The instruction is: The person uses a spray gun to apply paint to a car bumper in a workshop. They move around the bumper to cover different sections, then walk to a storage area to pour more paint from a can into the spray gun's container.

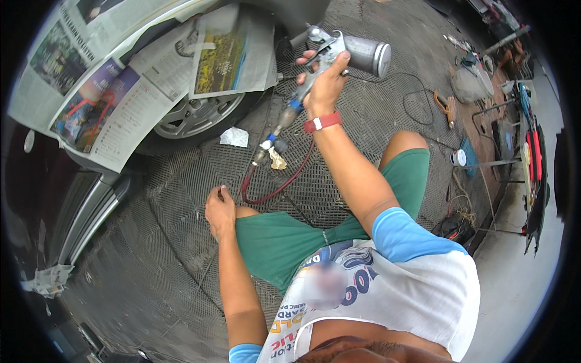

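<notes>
Looks like a car-painting workshop, judging by newspaper [145, 100] spread over a car [45, 187], spray gun [330, 53] and red hose [260, 201].

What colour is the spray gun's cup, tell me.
Silver-grey. The cup shows best in the head view.

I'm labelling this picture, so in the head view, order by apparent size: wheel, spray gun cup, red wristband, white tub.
Largest to smallest:
1. Wheel, visible part
2. Spray gun cup
3. Red wristband
4. White tub
</notes>
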